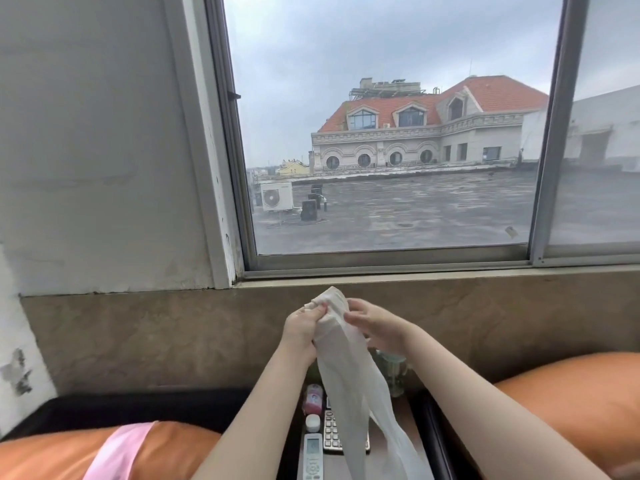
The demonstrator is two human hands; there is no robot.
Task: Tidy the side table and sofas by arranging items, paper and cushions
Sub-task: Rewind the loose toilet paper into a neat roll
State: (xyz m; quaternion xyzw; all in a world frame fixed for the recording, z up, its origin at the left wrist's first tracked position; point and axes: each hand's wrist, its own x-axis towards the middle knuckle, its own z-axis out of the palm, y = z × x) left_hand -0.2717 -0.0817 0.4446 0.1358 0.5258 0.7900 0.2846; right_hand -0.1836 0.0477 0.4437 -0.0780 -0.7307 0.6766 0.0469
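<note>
A white plastic bag [349, 368] is held up above the worktop [398, 415], its bunched top pinched in the curled fingers of the left hand [302, 326] and the right hand [372, 325]; its tail is left hanging, probably so it can be gathered or folded. Below the bag lie a calculator [331, 433], a remote control [312, 457], a small white jar [312, 423] and a pink bottle [313, 398]. Orange cushions [571, 403] are seen either side of the bag

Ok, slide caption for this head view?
Both hands, left hand and right hand, gather a white plastic bag above the side table, facing the window.
</note>
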